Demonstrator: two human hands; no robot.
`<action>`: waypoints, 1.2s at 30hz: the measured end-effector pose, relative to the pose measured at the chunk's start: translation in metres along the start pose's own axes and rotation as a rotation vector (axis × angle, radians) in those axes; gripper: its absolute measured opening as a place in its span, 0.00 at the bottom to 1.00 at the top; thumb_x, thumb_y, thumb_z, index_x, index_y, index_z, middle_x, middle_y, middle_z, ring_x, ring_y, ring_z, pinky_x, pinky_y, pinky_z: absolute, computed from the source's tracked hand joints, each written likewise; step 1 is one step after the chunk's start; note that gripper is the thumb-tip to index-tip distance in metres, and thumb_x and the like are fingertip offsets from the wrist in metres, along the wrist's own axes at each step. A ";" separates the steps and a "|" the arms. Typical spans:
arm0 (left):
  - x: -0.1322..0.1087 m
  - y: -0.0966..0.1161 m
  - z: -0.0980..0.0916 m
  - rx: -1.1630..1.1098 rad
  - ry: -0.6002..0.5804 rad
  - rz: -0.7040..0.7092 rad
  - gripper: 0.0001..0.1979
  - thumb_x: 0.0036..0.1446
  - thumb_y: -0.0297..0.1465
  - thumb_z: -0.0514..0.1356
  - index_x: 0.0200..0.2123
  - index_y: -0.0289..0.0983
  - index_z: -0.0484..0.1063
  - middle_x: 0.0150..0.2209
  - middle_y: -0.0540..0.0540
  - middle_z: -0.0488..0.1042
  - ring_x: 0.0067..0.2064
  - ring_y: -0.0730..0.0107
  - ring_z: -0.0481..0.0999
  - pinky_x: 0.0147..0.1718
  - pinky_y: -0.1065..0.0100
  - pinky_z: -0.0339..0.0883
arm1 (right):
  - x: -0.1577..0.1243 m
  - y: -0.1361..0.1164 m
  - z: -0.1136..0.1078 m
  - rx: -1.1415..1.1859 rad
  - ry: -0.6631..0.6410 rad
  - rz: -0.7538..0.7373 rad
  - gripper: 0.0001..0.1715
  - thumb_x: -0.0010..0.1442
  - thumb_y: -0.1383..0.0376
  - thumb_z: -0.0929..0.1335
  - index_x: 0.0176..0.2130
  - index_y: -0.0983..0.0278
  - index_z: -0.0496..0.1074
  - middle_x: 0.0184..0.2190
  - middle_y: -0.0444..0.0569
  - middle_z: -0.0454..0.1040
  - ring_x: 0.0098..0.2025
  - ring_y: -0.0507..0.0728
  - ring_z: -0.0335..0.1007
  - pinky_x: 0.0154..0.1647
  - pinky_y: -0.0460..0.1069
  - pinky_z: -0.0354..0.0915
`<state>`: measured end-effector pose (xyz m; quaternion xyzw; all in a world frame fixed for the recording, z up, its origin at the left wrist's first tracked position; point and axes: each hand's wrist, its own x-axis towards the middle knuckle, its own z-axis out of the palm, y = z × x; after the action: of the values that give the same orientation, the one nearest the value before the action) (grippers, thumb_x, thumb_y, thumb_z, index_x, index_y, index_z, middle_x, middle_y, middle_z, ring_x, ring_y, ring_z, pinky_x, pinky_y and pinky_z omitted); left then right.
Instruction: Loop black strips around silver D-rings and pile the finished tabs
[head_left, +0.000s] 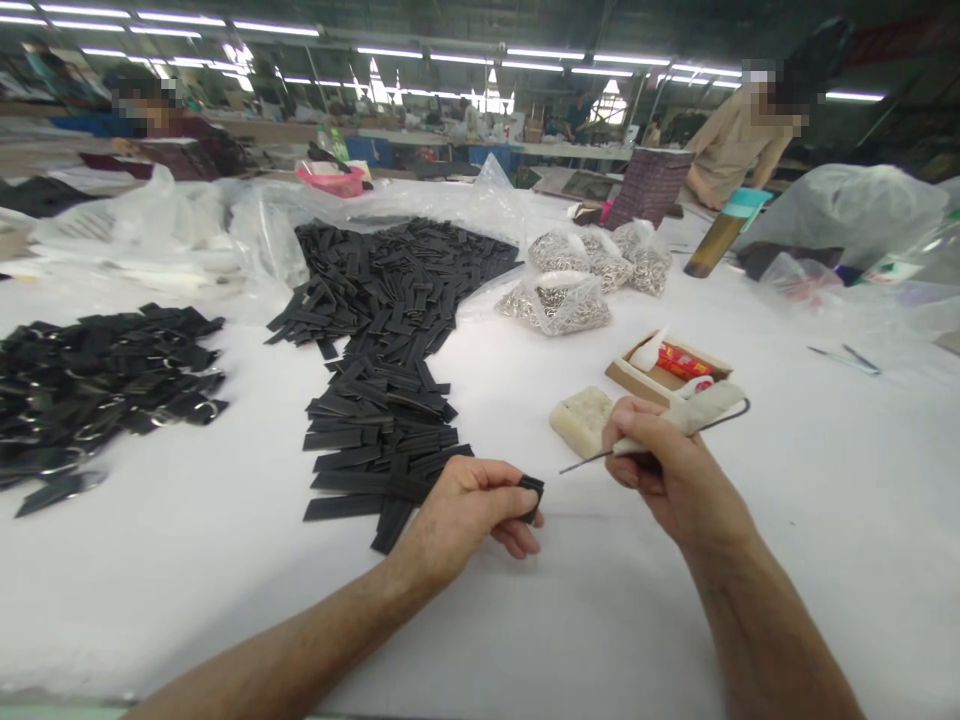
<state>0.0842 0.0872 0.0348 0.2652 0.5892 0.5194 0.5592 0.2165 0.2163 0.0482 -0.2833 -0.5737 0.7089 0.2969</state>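
Between the thumb and fingers of my left hand point(480, 505) is a black strap piece point(532, 497), its end facing right. My right hand point(660, 455) is closed round the cloth-wrapped handle of an awl point(589, 463). The awl's thin dark tip points left, a short gap from the strap piece. A bent metal end sticks out past the wrapping. Behind my left hand lies a heap of flat black strap pieces point(382, 400). At the far left is a pile of black straps with metal rings point(112, 380). A pale yellowish block point(582, 420) sits just behind my right hand.
An open cardboard box point(637, 385) holds a red packet. Clear bags of metal rings point(555, 303) lie farther back. To the right are a bottle with a teal lid point(724, 235) and thread snips point(847, 360). Other people work across the white table point(810, 560).
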 end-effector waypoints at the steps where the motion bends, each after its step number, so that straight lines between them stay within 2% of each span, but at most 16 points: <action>1: 0.000 -0.001 0.000 -0.010 -0.002 -0.004 0.09 0.43 0.32 0.62 0.23 0.29 0.74 0.18 0.44 0.73 0.20 0.70 0.73 0.21 0.73 0.68 | 0.001 -0.001 -0.002 0.006 0.010 -0.011 0.15 0.50 0.60 0.67 0.20 0.65 0.62 0.12 0.39 0.56 0.14 0.45 0.48 0.12 0.41 0.37; 12: 0.003 -0.003 -0.004 -0.075 -0.038 0.008 0.09 0.45 0.31 0.61 0.24 0.29 0.74 0.24 0.43 0.75 0.20 0.72 0.73 0.21 0.73 0.67 | -0.004 -0.001 0.001 0.032 0.015 -0.137 0.12 0.53 0.62 0.67 0.23 0.64 0.64 0.15 0.41 0.60 0.19 0.46 0.50 0.15 0.41 0.42; 17: 0.002 -0.003 -0.003 -0.069 -0.036 0.003 0.09 0.45 0.31 0.61 0.23 0.29 0.74 0.23 0.43 0.74 0.20 0.72 0.73 0.21 0.73 0.67 | -0.006 0.002 0.004 -0.074 0.069 -0.168 0.10 0.53 0.61 0.68 0.25 0.63 0.64 0.19 0.41 0.62 0.21 0.48 0.53 0.17 0.43 0.47; 25: 0.002 -0.004 -0.003 -0.086 -0.032 0.013 0.08 0.45 0.30 0.60 0.23 0.29 0.74 0.23 0.44 0.74 0.20 0.73 0.72 0.21 0.73 0.67 | -0.008 0.001 0.009 -0.178 0.171 -0.195 0.07 0.52 0.62 0.68 0.28 0.62 0.65 0.21 0.42 0.64 0.24 0.50 0.57 0.20 0.45 0.49; 29: 0.002 -0.004 -0.003 -0.107 -0.039 0.020 0.08 0.46 0.30 0.61 0.24 0.29 0.73 0.25 0.43 0.75 0.21 0.72 0.73 0.22 0.73 0.68 | -0.008 0.004 0.008 -0.262 0.188 -0.271 0.07 0.54 0.61 0.68 0.30 0.62 0.67 0.22 0.42 0.66 0.23 0.50 0.58 0.22 0.45 0.53; 32: 0.002 -0.003 -0.002 -0.135 0.001 0.041 0.09 0.47 0.32 0.62 0.25 0.29 0.73 0.26 0.43 0.75 0.22 0.72 0.74 0.23 0.73 0.69 | -0.010 0.007 0.011 -0.388 0.209 -0.389 0.08 0.53 0.59 0.70 0.32 0.61 0.70 0.23 0.43 0.69 0.23 0.51 0.60 0.22 0.46 0.55; 36: 0.003 -0.002 -0.003 -0.217 0.108 0.123 0.11 0.46 0.34 0.63 0.29 0.30 0.73 0.30 0.42 0.76 0.25 0.71 0.74 0.26 0.70 0.70 | -0.016 0.015 0.019 -0.565 0.141 -0.496 0.06 0.56 0.61 0.68 0.37 0.59 0.71 0.20 0.42 0.68 0.22 0.52 0.62 0.23 0.46 0.57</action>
<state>0.0818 0.0882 0.0311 0.2104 0.5413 0.6271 0.5191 0.2110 0.1898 0.0383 -0.2546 -0.7758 0.4080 0.4085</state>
